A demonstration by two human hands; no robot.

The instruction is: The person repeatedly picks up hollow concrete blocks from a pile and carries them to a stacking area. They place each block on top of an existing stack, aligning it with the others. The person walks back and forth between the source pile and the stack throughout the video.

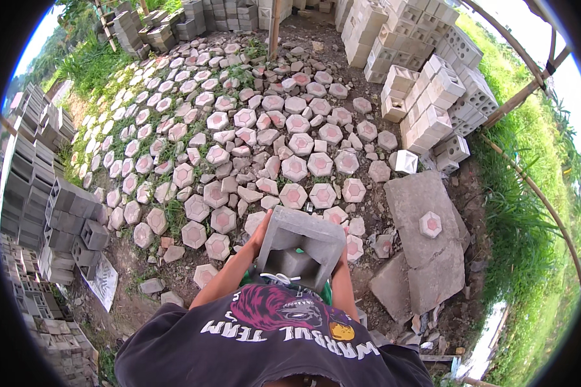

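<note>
A grey concrete vent block (310, 226) with a hollow, square-framed opening is held up in front of my body. My left hand (262, 229) grips its left side, with the fingers partly hidden behind the edge. Along the right side lies my right hand (343, 259), mostly covered by the block. Through the opening, inner concrete webs and a small patch of green show. Beyond the block, hexagonal paving stones (292, 195) with reddish centres lie among broken pieces on the ground.
Pale hollow blocks (426, 126) are stacked at the right, near a white square block (406, 162). Cracked concrete slabs (426, 226) bear one hexagonal paver (430, 224). Grey blocks (71, 209) stand in stacks on the left. A wooden post (275, 29) rises at the back.
</note>
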